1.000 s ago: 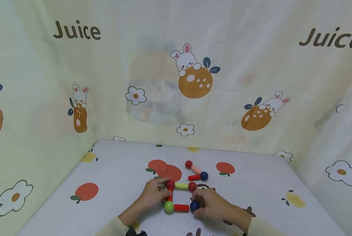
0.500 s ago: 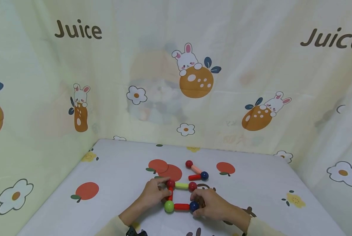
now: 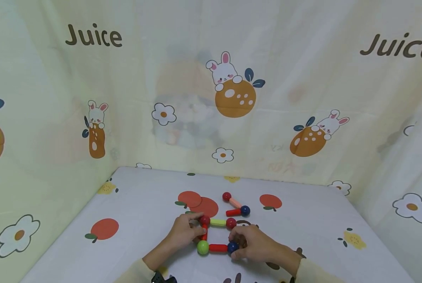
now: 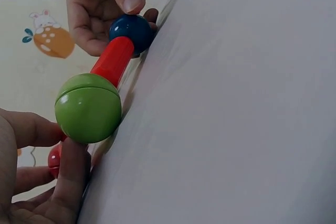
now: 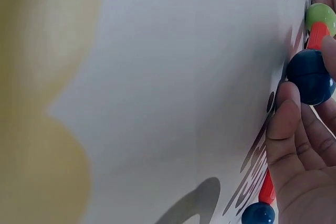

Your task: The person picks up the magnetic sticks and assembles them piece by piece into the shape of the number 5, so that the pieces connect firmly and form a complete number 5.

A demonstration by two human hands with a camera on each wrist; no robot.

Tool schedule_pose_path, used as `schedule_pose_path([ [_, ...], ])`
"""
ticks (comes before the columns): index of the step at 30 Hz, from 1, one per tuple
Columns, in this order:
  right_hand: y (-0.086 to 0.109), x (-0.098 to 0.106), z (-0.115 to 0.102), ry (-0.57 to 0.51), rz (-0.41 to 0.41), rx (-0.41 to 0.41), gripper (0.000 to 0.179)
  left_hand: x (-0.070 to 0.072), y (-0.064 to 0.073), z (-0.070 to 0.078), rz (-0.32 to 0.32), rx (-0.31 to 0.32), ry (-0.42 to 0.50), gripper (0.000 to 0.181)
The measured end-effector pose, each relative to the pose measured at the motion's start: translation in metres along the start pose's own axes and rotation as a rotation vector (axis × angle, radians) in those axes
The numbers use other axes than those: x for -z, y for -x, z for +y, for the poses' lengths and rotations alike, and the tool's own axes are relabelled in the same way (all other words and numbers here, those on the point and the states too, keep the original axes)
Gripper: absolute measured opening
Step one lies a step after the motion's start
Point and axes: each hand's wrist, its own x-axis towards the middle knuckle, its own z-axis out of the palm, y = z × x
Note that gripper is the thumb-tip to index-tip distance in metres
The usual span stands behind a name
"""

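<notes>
On the table lies a three-sided frame of balls and rods. My left hand [image 3: 184, 232] grips the red rod [image 3: 204, 232] on its left side, fingers by the far-left red ball [image 3: 205, 221]. A green ball [image 4: 88, 108] forms the near-left corner. From it a red rod [image 3: 218, 248] runs to a blue ball [image 3: 233, 247], which my right hand [image 3: 255, 245] pinches between thumb and fingers. A yellow-green rod [image 3: 218, 223] joins the far-left ball to another red ball [image 3: 231, 223]. The right side between that ball and the blue one has no rod.
Behind the frame lies a separate piece: a red ball [image 3: 226, 196], a pink rod [image 3: 235, 203], a blue ball [image 3: 244, 210] and a red rod [image 3: 233, 212]. A printed cloth covers the table [image 3: 144, 204], and a patterned curtain [image 3: 182, 78] stands around it.
The blue ball in my right hand has moved slightly left, closing the small gap to the near red rod; it now meets the rod's end. My left hand has stayed in place.
</notes>
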Motion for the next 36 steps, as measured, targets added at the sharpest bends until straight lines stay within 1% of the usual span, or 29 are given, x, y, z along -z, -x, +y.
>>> schedule_pose_path([
  [9,-0.002,0.003,0.001,-0.001,-0.004,0.007,0.032,0.0,-0.002,0.002,0.009,0.002,0.011,0.058],
  [13,-0.006,0.004,0.001,0.026,0.008,0.034,0.022,0.001,-0.002,0.001,0.007,-0.006,0.015,0.058],
  [16,-0.011,0.006,-0.001,0.078,0.063,0.083,0.012,0.002,-0.002,0.0,0.008,-0.005,0.014,0.058],
  [20,-0.018,0.009,-0.004,0.165,0.188,0.125,0.007,0.001,0.0,-0.002,0.006,0.006,0.012,0.059],
  [22,-0.023,0.01,-0.005,0.192,0.249,0.129,0.006,0.001,0.0,-0.002,0.003,0.007,0.013,0.059],
  [27,-0.036,0.014,-0.006,0.231,0.371,0.086,0.003,0.0,0.0,-0.002,-0.003,0.0,0.016,0.059],
  [30,-0.044,0.018,-0.005,0.252,0.416,0.032,0.006,0.0,-0.001,-0.002,-0.006,-0.014,0.007,0.059],
  [32,-0.05,0.02,-0.003,0.266,0.433,0.001,0.011,0.0,-0.001,-0.002,-0.006,-0.02,0.001,0.059],
  [36,-0.058,0.023,0.0,0.296,0.44,-0.056,0.02,0.001,-0.002,-0.003,-0.006,-0.02,-0.001,0.059],
])
